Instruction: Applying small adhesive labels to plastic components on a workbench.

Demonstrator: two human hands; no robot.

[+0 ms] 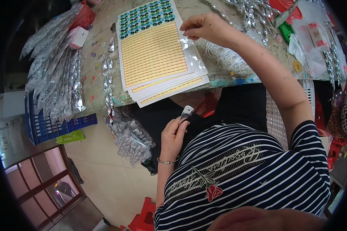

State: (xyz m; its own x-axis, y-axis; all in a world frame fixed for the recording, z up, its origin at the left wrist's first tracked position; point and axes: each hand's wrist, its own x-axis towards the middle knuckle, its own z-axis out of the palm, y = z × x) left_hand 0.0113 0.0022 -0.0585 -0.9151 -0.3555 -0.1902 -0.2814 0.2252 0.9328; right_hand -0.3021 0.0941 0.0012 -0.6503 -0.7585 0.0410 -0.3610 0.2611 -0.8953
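My left hand is closed in front of my lap, below the table edge. Out of its fingers stands a short, shiny silver piece with dark streaks; its exact kind is hard to tell. My right hand reaches over the table, thumb and fingers pinched together. Whatever the pinch holds, if anything, is too small to make out. Beside those fingertips lies a stack of printed sticker sheets. The top sheet has rows of green and blue oval stickers at its far end, and the rest is bare yellow backing with red dashed lines.
Bagged silver twisted foil strips heap at the table's left, near a red basket. More twisted foil and white string lie to the right. A blue crate stands at lower left, and a red stool near me.
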